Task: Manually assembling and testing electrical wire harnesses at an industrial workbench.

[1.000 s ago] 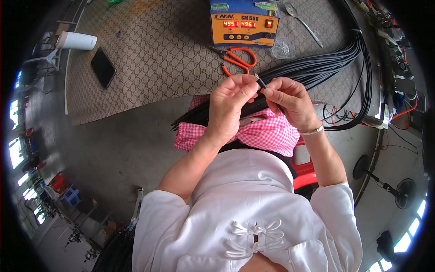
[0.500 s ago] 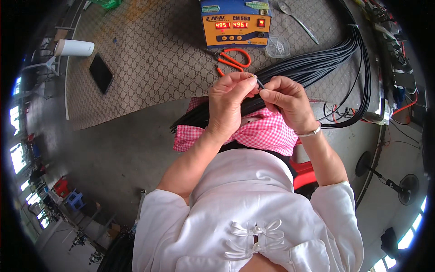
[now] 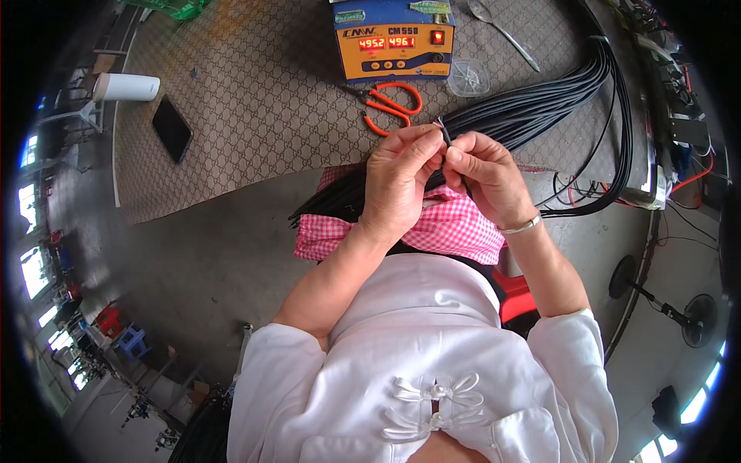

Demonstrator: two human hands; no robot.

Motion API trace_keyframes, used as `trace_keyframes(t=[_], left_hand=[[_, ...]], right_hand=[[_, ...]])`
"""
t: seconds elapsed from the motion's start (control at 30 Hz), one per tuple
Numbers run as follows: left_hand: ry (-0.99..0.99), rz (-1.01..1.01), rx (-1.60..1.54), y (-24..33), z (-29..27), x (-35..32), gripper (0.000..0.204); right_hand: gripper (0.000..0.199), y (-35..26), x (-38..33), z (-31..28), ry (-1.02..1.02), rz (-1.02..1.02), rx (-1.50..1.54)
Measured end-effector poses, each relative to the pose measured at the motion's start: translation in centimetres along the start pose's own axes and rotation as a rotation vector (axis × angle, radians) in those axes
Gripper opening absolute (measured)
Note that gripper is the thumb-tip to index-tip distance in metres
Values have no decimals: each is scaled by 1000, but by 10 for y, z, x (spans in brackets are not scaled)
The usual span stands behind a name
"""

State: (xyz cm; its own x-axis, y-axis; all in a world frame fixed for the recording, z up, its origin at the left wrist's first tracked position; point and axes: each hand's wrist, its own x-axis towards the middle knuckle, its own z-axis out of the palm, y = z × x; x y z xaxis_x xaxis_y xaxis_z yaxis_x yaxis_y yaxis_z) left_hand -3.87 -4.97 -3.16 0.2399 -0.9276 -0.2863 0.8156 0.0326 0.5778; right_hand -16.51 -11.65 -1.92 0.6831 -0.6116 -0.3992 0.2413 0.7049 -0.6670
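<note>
Between my hands is the end of a black cable (image 3: 446, 137), with thin coloured wires showing at its tip. My left hand (image 3: 401, 170) pinches the cable near that tip, thumb against forefinger. My right hand (image 3: 490, 174) grips the same cable just to the right and below, also with thumb and fingers closed. Behind the hands a thick bundle of black cables (image 3: 540, 100) lies across the table and bends down at the right. The bundle's other end (image 3: 328, 202) rests over a pink checked cloth (image 3: 463, 228) on my lap.
Beyond my hands lie orange-handled scissors-like cutters (image 3: 397, 104). Further back stand a blue and yellow box with red digits (image 3: 395, 48), a small clear dish (image 3: 468, 79) and a spoon (image 3: 505, 35). Left on the patterned tablecloth (image 3: 255, 116) are a phone (image 3: 172, 129) and a white tumbler (image 3: 127, 86).
Both hands have shifted slightly, and the cable end now stands more upright. Its coloured wires show more clearly above my left fingertips. The view has moved a little.
</note>
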Motion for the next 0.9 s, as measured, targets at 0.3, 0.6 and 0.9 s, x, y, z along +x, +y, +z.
trace_keyframes(t=[0.3,0.6,0.9], left_hand=[[20,-112,-66,10,5,0,14],[53,-109,-1,14,7,-3,17],[35,-196,-76,16,1,-1,19]], right_hand=[[8,1,-1,-3,-6,-74,-88],[8,3,0,1,49,-139,-171],[8,1,-2,0,7,-76,-140]])
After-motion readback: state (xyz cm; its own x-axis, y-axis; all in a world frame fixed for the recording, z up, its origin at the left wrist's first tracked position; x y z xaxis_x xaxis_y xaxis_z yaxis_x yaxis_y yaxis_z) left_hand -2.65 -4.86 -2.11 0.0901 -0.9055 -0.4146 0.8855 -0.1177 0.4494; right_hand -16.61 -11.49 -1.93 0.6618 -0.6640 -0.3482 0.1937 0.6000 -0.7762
